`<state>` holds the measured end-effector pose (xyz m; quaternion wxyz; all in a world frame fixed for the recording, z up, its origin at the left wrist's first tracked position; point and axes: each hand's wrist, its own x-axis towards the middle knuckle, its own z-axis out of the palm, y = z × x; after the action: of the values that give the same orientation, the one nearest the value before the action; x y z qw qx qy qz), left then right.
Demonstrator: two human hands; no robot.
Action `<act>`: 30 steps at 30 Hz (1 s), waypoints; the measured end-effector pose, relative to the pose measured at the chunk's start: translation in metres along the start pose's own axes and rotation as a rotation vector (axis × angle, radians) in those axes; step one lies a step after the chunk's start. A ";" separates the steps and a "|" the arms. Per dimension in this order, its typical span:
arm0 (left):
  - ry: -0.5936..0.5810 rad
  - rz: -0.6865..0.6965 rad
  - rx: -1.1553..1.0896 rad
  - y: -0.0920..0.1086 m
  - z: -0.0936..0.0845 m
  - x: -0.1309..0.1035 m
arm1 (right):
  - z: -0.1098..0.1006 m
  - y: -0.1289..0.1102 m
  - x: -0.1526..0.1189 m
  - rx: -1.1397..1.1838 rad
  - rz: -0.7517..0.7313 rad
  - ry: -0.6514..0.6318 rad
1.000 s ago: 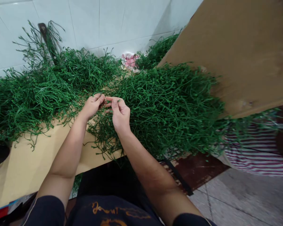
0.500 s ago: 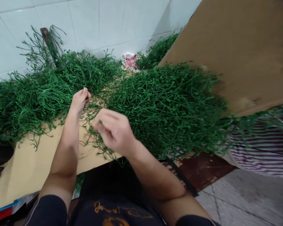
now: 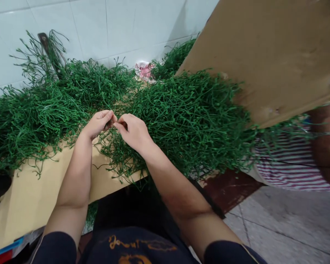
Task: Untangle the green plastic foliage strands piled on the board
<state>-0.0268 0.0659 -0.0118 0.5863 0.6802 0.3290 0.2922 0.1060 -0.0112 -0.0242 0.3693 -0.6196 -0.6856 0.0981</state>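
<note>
My left hand [image 3: 99, 124] and my right hand [image 3: 133, 132] meet fingertip to fingertip above the front table edge. Both are closed in a pinch, and whatever lies between the fingers is too small to make out. Thin green plastic-like stems with small tips form a large pile [image 3: 187, 117] right of my right hand. Another heap of such stems [image 3: 44, 113] spreads to the left and behind my left hand. Loose stems lie on the tan tabletop [image 3: 49, 183] below my hands.
A large brown cardboard sheet [image 3: 277, 55] leans at the right. A dark upright bar [image 3: 48, 53] and a pink and white item [image 3: 145, 71] stand near the tiled wall. At the far right are a person's arm [image 3: 328, 143] and striped cloth [image 3: 291, 161].
My right hand has moved up and its fingertips now meet those of my left hand, which has shifted right. The view has turned slightly, and more of the other person's arm shows.
</note>
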 end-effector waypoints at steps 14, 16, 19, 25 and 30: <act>0.415 0.131 -0.261 0.013 -0.036 -0.010 | -0.041 -0.011 -0.038 -0.066 -0.182 -0.203; 0.360 0.130 -0.349 0.028 -0.023 -0.015 | -0.053 0.000 -0.034 -0.184 -0.082 -0.118; 0.318 0.103 -0.430 0.042 0.004 -0.016 | -0.049 -0.003 -0.023 -0.100 -0.121 -0.059; 0.225 0.210 -0.466 0.049 0.025 -0.028 | 0.015 -0.031 0.009 0.209 -0.098 -0.185; 0.230 0.369 0.019 0.048 0.015 -0.037 | 0.038 -0.026 0.026 0.576 -0.069 -0.124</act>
<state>-0.0323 0.0226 0.0333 0.4752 0.6964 0.2662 0.4673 0.0631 0.0199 -0.0262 0.4903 -0.4586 -0.6715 0.3138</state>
